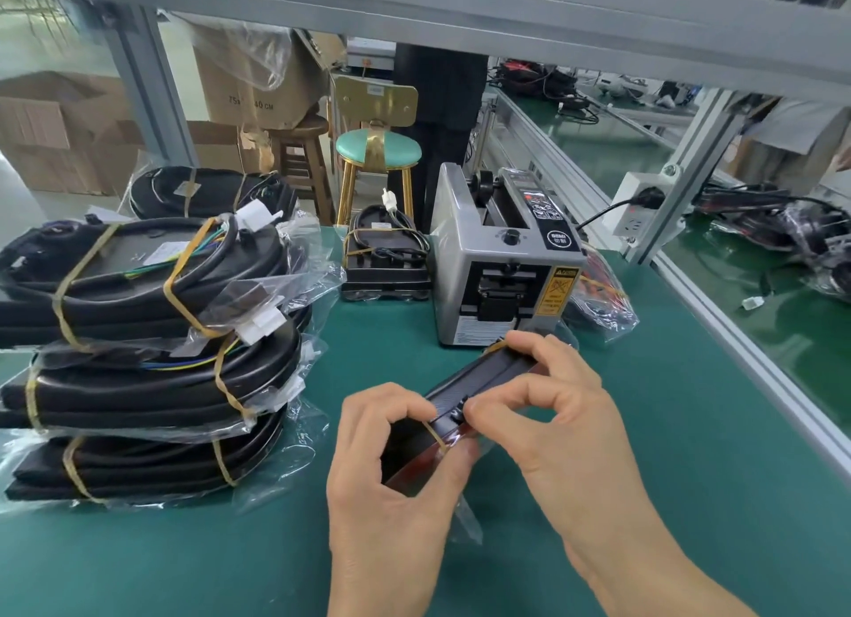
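A long dark red-and-black part (479, 379) with a yellow rubber band (436, 433) round it is held just above the green mat (690, 478). My left hand (391, 478) grips its near end, fingers curled round it. My right hand (562, 423) holds its far end with the fingers, while thumb and forefinger pinch a small black piece at the part's middle. A bit of clear plastic film hangs under the part.
A grey tape dispenser machine (502, 266) stands just behind my hands. Stacked bagged black cable bundles (152, 354) fill the left. A black unit with wires (384, 257) sits behind. A bagged wire bundle (598, 298) lies right of the machine. An aluminium rail (737, 340) bounds the right.
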The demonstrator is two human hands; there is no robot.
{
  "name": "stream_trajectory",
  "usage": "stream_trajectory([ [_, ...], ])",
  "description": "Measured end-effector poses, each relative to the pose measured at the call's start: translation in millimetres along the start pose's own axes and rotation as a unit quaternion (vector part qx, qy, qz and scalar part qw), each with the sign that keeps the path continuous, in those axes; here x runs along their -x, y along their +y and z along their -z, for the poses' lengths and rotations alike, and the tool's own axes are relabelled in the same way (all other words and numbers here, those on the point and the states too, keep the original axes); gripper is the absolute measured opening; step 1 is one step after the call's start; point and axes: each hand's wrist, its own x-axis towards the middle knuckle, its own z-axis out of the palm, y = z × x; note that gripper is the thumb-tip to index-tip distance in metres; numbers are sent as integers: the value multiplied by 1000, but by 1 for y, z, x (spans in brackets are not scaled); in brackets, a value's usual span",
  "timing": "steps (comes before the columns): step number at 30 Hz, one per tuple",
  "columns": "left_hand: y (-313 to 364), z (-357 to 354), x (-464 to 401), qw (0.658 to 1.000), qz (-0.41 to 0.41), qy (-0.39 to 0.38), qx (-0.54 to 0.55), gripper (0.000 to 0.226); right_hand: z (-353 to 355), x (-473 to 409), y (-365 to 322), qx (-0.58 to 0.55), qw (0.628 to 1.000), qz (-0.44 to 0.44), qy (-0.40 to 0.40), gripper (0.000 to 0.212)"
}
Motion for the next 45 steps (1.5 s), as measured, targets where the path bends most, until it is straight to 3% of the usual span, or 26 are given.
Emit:
stream_trajectory([
  [15, -2, -3, 0, 999, -39, 7, 2, 20, -4, 5, 4, -41, 999, -4, 18, 3],
  [20, -5, -2, 0, 999, -33, 8, 2, 24, -3, 5, 3, -110, 993, -24, 26, 4],
  [33, -4, -1, 0, 1000, -26, 0, 9, 21, -5, 7, 3, -28, 999, -1, 20, 4],
  [41, -7, 0, 1, 997, -50, -11, -59, 25, -6, 10, 1, -10, 999, 5, 33, 5],
  [45, -6, 0, -2, 992, -71, -20, -102, 16, -5, 9, 1, 6, 999, 12, 31, 3],
])
